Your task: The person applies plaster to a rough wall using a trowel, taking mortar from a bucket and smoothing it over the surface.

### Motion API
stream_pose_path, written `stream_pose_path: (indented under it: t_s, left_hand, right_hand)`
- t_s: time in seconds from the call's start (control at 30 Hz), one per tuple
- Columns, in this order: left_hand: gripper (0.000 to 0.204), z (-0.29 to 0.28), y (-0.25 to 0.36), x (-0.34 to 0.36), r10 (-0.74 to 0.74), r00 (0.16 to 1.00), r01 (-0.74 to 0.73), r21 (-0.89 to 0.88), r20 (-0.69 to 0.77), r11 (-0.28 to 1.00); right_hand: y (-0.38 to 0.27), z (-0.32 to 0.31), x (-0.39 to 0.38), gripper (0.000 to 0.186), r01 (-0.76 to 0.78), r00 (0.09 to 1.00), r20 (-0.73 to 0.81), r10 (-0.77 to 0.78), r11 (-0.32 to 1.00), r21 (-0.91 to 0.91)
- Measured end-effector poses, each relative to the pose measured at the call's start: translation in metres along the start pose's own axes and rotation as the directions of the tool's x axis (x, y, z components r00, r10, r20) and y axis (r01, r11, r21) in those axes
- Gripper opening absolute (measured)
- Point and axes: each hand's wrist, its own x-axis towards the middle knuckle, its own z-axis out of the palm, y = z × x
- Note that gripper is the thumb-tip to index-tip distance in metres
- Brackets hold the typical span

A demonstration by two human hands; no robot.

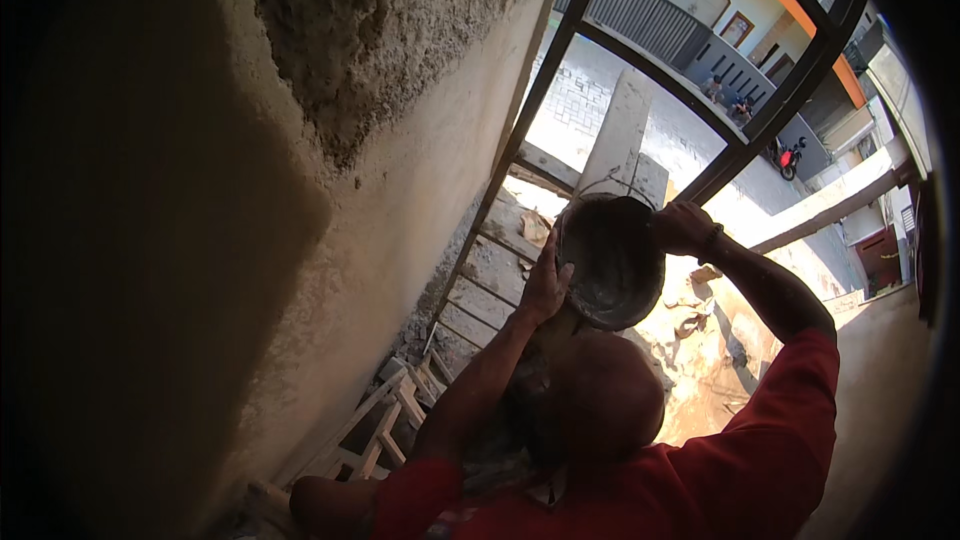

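Pan (612, 260): dark, grey mix inside, held overhead at frame centre; wall (400, 180) at its 9 o'clock, ladder (400, 410) at 7.
Risk: likely tips and spills onto the co-worker's head (595, 405) if either grip slips.
Rim hand (683, 227): at 2 o'clock, fingers curled over the edge.
Side hand (545, 285): at 8 o'clock, fingers spread, pressed flat.
Wearer's own hands: out of view; finger state cannot be told.
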Motion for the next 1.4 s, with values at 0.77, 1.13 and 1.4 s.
stream_pose_path:
  t_s: [0.77,1.13,1.4]
  left_hand:
    - [0.071,0.028,0.015,-0.023,-0.150,0.986,0.159,-0.121,0.077,0.980]
    - [0.073,0.028,0.016,-0.020,-0.183,0.977,0.200,-0.166,0.110,0.966]
    - [0.076,0.022,0.015,-0.024,-0.152,0.984,0.167,-0.199,0.089,0.966]
  right_hand:
    - [0.016,0.028,-0.022,0.019,-0.077,0.990,0.118,0.073,0.997,0.031]
    - [-0.031,0.101,0.001,0.012,0.176,0.973,-0.147,-0.177,0.984,-0.019]
    - [0.000,0.010,-0.048,0.005,0.236,0.969,0.100,-0.225,0.965,-0.117]
